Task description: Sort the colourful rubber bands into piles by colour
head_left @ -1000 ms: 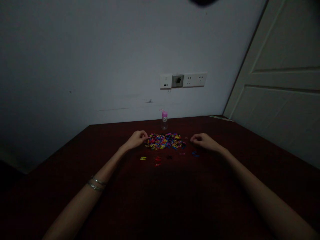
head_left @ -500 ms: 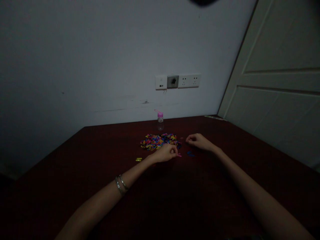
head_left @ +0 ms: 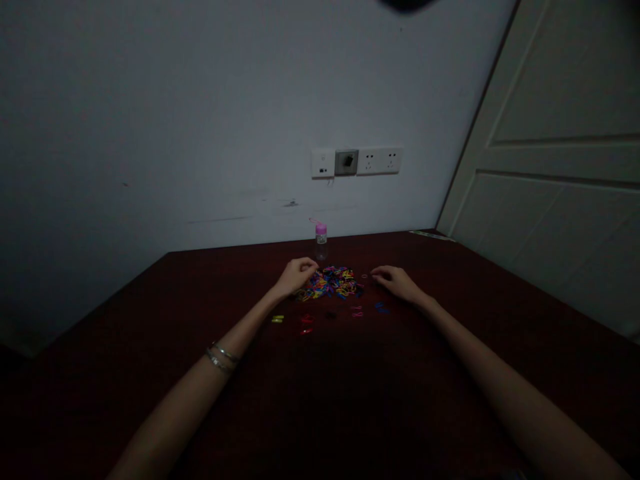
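A heap of small, many-coloured rubber bands (head_left: 333, 283) lies on the dark red table. My left hand (head_left: 295, 277), with two bracelets on its wrist, is at the heap's far left edge. Its thumb and forefinger are curled together; what is between them, if anything, is too small to make out. My right hand (head_left: 397, 281) rests on the table right of the heap, fingers loosely bent with the tips slightly apart. Close to those fingertips lies a single pale ring (head_left: 364, 276). Small sorted groups lie nearer me: yellow (head_left: 277, 319), red (head_left: 307, 325), dark (head_left: 331, 315), pink (head_left: 357, 311) and blue (head_left: 381, 307).
Behind the heap stands a clear bottle (head_left: 321, 248) with a pink lid and loop. The table (head_left: 150, 320) meets a pale wall carrying a row of sockets (head_left: 356, 162). On the right is a panelled door (head_left: 560, 200). A flat strip (head_left: 431, 235) lies at the table's back right.
My left hand has moved from the pink group, left and away from me, to the heap's far left side. The red and dark groups are uncovered. My right hand has hardly moved.
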### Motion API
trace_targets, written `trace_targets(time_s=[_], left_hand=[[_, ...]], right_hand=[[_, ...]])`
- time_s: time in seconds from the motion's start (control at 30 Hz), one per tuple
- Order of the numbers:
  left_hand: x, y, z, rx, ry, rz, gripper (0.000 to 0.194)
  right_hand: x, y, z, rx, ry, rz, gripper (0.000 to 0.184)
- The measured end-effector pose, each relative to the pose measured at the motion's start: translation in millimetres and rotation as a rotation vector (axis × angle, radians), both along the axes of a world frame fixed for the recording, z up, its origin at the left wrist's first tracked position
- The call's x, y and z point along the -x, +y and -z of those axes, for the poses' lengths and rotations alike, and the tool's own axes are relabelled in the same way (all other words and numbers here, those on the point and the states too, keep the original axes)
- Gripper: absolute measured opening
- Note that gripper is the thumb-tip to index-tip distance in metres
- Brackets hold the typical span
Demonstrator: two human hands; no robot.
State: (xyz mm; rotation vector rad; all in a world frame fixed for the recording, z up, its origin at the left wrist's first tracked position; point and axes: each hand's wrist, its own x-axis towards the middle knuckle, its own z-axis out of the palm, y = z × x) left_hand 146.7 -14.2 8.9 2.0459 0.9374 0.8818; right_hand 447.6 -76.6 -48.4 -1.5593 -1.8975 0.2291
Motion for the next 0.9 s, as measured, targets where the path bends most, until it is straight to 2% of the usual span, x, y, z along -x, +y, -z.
trace_targets(time_s=[0.17, 0.33, 0.53, 0.73, 0.9], left_hand=[[46.1, 40.0, 15.4, 0.094, -0.122, -0.255, 0.026], [80.8, 55.4, 29.8, 0.240, -0.246, -0.409, 0.028], [92.5, 62.2, 36.7, 0.316, -0.397, -0.436, 0.026], [91.5, 63.7, 39.6, 0.292, -0.374, -0.426, 0.029], [93.8, 65.0, 42.9, 0.282, -0.394, -0.367, 0.029]], right_hand=[[7.5, 14.3, 9.0, -0.036, -0.023, 0.004, 0.031], [6.9, 20.2, 13.4, -0.028, -0.025, 0.015, 0.030], [5.4, 20.1, 13.9, -0.024, -0.012, 0.033, 0.027], [4.9, 22.8, 17.1, -0.016, -0.013, 0.054, 0.023], [5.2, 23.3, 19.1, -0.036, -0.035, 0.085, 0.018]])
